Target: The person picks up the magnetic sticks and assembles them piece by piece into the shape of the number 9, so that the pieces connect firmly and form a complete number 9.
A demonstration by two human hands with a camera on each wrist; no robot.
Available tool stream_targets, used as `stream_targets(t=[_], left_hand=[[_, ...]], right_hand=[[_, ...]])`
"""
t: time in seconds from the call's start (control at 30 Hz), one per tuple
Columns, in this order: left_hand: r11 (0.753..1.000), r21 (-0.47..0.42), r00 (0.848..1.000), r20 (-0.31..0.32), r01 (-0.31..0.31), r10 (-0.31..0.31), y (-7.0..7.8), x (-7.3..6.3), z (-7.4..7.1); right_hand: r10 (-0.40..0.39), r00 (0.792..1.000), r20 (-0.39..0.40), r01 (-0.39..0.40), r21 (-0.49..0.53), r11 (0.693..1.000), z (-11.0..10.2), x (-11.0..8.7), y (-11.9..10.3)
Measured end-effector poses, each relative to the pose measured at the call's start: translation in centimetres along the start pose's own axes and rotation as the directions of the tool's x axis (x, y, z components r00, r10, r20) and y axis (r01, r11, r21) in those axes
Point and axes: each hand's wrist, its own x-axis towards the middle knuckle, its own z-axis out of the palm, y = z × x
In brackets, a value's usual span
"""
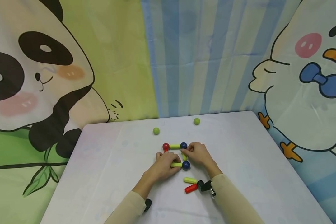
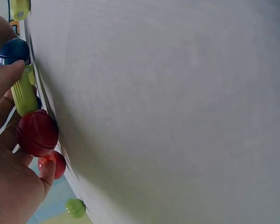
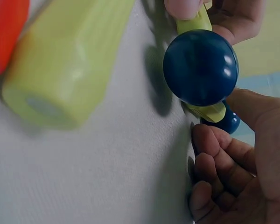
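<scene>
Yellow-green magnetic rods and balls form a four-sided frame on the table. Its far rod runs from a red ball to a blue ball. My left hand pinches the near rod, which joins the near blue ball to another red ball. On the right side, my right hand pinches the side rod between the two blue balls, thumb close behind the near one. A red rod at the left side is mostly hidden by my left hand.
Two green balls lie toward the far edge of the white table. Nearer, beside my right wrist, lie a loose yellow-green rod and a loose red rod. A patterned curtain hangs behind the table.
</scene>
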Motion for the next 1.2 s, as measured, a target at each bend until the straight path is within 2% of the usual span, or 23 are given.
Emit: stream_targets(t=[0.6, 1.03, 1.2], left_hand=[[1.000, -0.011, 1.000, -0.018, 0.010, -0.011, 0.04, -0.14, 0.04], [0.998, -0.035, 0.998, -0.031, 0.051, -0.052, 0.06, -0.14, -0.02], [0.999, -0.010, 0.998, -0.039, 0.053, -0.053, -0.02, -0.09, 0.15]], right_hand=[[0.021, 1.000, 0.011, -0.021, 0.051, 0.998, -0.43, 0.37, -0.60], [0.033, 0.999, 0.024, -0.034, 0.043, 0.998, -0.24, 0.28, -0.89], [0.037, 0.999, 0.023, -0.038, 0.043, 0.998, -0.12, 0.14, -0.82]])
